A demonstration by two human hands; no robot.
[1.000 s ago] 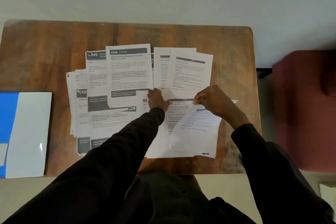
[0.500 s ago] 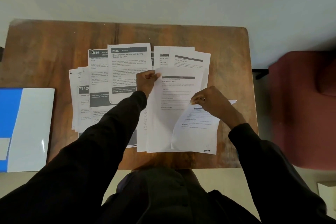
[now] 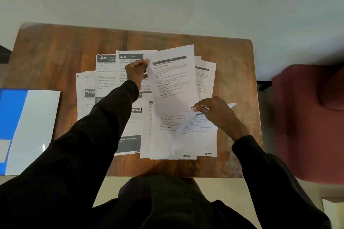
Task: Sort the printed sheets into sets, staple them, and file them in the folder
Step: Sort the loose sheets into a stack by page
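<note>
The left hand pinches a lifted sheet by its top corner; the right hand pinches a curled page. Both hang over spread papers on the table.

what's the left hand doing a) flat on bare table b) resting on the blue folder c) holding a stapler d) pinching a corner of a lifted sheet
d: the left hand pinches the top left corner of the lifted sheet, held up over the spread papers on the table.
</note>
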